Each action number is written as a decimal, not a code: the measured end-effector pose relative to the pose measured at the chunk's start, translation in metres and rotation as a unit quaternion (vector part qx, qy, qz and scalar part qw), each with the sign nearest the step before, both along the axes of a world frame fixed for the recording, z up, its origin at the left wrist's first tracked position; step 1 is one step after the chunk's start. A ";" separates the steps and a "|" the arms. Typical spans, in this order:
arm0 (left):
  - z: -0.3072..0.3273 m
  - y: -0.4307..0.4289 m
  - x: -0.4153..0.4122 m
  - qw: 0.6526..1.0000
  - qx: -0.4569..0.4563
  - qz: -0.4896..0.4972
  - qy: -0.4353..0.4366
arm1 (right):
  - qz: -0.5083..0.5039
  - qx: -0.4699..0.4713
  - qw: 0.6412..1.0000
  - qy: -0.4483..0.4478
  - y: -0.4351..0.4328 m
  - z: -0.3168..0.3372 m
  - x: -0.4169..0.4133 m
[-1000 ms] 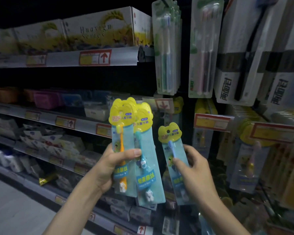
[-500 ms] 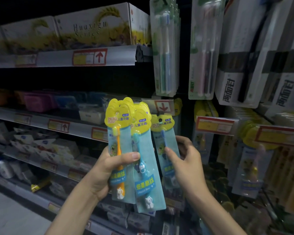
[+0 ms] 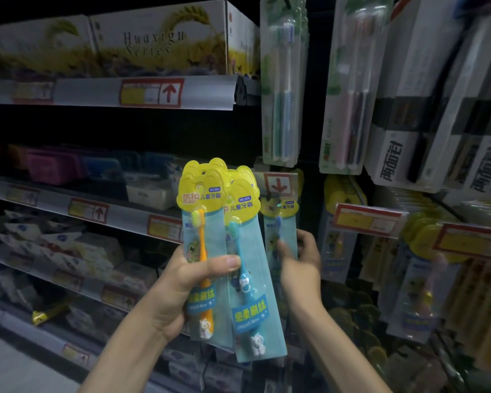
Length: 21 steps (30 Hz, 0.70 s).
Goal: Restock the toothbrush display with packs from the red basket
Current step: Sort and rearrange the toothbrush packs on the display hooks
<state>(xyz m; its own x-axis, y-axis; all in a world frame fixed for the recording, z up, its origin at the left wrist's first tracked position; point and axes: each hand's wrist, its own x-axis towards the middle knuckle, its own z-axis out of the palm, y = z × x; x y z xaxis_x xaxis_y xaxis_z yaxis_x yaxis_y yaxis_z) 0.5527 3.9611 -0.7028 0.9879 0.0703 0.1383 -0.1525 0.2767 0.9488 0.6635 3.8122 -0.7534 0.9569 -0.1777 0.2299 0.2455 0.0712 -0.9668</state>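
Note:
My left hand point(image 3: 182, 290) grips a fan of children's toothbrush packs with yellow tops: one with an orange brush point(image 3: 201, 251) in front, one with a blue brush point(image 3: 247, 290) beside it. My right hand point(image 3: 301, 265) holds a third pack with a blue brush point(image 3: 279, 225) by its sides, its yellow top up under a red arrow price tag point(image 3: 278, 184) on the display. The peg itself is hidden in the dark. The red basket is out of view.
Tall toothbrush packs point(image 3: 284, 80) hang above. More yellow-topped packs point(image 3: 343, 199) and price tags point(image 3: 366, 219) hang to the right. Shelves with boxes point(image 3: 159, 41) and small packets point(image 3: 77, 251) run along the left. The floor point(image 3: 17, 370) shows at lower left.
My right hand has carried the single pack up and away from me, from beside the fan to the display under the arrow tag. The left hand's fan has hardly moved.

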 end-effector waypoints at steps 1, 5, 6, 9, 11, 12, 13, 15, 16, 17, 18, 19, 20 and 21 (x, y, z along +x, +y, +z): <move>0.000 0.000 0.000 1.000 0.001 -0.002 -0.001 | -0.010 -0.005 1.000 0.004 0.002 0.000 0.005; 0.000 0.002 0.000 1.000 0.004 0.001 -0.001 | -0.026 -0.018 0.999 0.042 0.008 0.003 0.029; 0.000 0.002 0.000 1.000 0.005 0.001 -0.002 | -0.029 -0.023 0.998 0.049 0.008 0.004 0.034; 0.000 0.002 -0.001 1.000 0.009 0.006 -0.002 | -0.049 -0.041 0.997 0.051 0.009 0.004 0.045; 0.001 0.002 -0.002 1.000 0.013 0.009 -0.002 | -0.058 -0.057 0.995 0.057 0.010 0.004 0.047; 0.001 0.002 -0.002 1.000 0.015 0.009 -0.002 | -0.063 -0.079 0.993 0.060 0.010 0.002 0.046; 0.001 0.003 -0.003 1.000 0.017 0.010 -0.001 | -0.072 -0.115 0.989 0.060 0.010 0.000 0.043; 0.002 0.003 -0.004 1.000 0.022 0.014 -0.004 | -0.080 -0.194 0.976 0.055 0.011 -0.003 0.028; 0.002 0.004 -0.005 1.000 0.024 0.016 -0.007 | -0.077 -0.218 0.972 0.038 0.010 -0.004 0.018; 0.002 0.004 -0.006 1.000 0.025 0.017 -0.010 | -0.070 -0.231 0.970 0.016 0.009 -0.004 0.007; 0.002 0.004 -0.006 0.999 0.025 0.015 -0.013 | -0.060 -0.236 0.970 -0.004 0.008 -0.003 -0.005; 0.001 0.004 -0.007 0.999 0.023 0.015 -0.016 | -0.048 -0.232 0.971 -0.017 0.005 -0.002 -0.014; 0.000 0.004 -0.008 1.000 0.021 0.015 -0.016 | -0.029 -0.220 0.975 -0.021 0.002 0.002 -0.024; -0.001 0.004 -0.009 1.000 0.020 0.016 -0.016 | -0.005 -0.196 0.981 -0.018 -0.002 0.005 -0.033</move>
<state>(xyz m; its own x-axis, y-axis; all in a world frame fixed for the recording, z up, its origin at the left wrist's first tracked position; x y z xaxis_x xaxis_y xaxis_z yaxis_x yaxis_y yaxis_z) 0.5437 3.9648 -0.7034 0.9803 0.0965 0.1725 -0.1907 0.2328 0.9536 0.6301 3.8102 -0.7481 0.9455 -0.0776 0.3161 0.2792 -0.3057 -0.9103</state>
